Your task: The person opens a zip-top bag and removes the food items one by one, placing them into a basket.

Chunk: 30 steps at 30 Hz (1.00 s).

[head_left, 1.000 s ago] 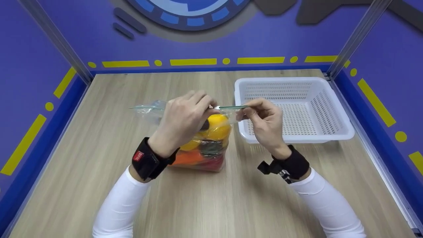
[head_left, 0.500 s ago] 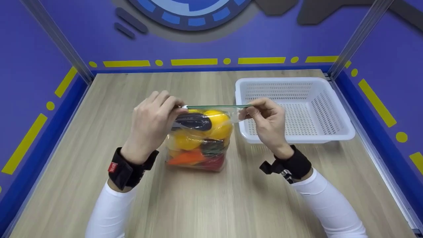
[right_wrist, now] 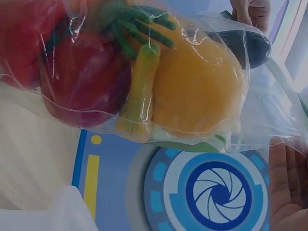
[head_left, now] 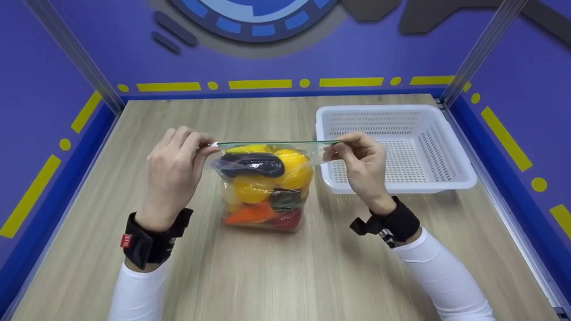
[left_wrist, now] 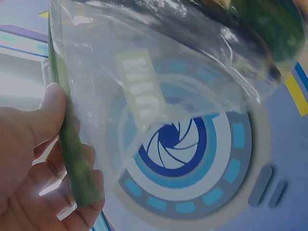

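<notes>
A clear slider zip bag point(head_left: 250, 189) filled with toy fruit and vegetables stands upright on the table. Through its film show a dark eggplant point(head_left: 252, 164), an orange carrot point(head_left: 250, 214) and yellow pieces; the right wrist view adds a red pepper point(right_wrist: 86, 82). Its green seal point(head_left: 276, 142) is stretched straight across the top. At the seal's left end, my left hand point(head_left: 174, 171) pinches the white slider point(head_left: 214, 144) between thumb and fingers. My right hand point(head_left: 363, 165) pinches the seal's right corner. The left wrist view shows thumb and fingers around the green strip point(left_wrist: 72, 154).
A white perforated basket point(head_left: 397, 185) sits at the back right, just behind my right hand. The wooden table point(head_left: 276, 276) is bounded by blue printed panels point(head_left: 267, 67) at the back and both sides.
My left hand has slid leftward along the seal with the slider, from near the middle to the left end, uncovering the eggplant. My right hand has stayed almost still at its corner.
</notes>
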{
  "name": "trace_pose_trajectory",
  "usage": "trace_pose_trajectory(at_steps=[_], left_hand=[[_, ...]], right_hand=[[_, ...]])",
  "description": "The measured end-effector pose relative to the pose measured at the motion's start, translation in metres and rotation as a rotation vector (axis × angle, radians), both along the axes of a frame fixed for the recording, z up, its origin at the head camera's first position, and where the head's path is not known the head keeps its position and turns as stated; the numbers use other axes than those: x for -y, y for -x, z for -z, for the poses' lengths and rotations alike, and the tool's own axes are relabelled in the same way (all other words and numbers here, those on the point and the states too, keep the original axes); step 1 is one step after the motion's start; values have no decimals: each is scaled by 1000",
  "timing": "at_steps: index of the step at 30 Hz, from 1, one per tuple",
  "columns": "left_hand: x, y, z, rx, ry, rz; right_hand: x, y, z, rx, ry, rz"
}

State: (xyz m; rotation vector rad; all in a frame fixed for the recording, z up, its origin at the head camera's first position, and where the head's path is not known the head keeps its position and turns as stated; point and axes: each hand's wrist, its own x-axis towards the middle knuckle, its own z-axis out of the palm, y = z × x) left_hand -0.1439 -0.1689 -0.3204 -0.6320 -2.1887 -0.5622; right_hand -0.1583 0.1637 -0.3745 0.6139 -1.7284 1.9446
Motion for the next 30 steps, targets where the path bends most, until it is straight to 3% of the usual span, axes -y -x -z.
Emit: trace_pose_trajectory(at_steps=[12,22,26,30], left_hand=[[25,-7,4,11,-163,-22],[33,-4,16,-43,-188,77],[35,-3,19,-66,-179,98],[36,-2,22,-74,-174,109]], right_hand=[[-5,2,1,11,1,26],[-13,-2,-5,-47,-109,7],[-9,-2,-12,-199,-209,108],[7,-1,-23,-503,-382,258]])
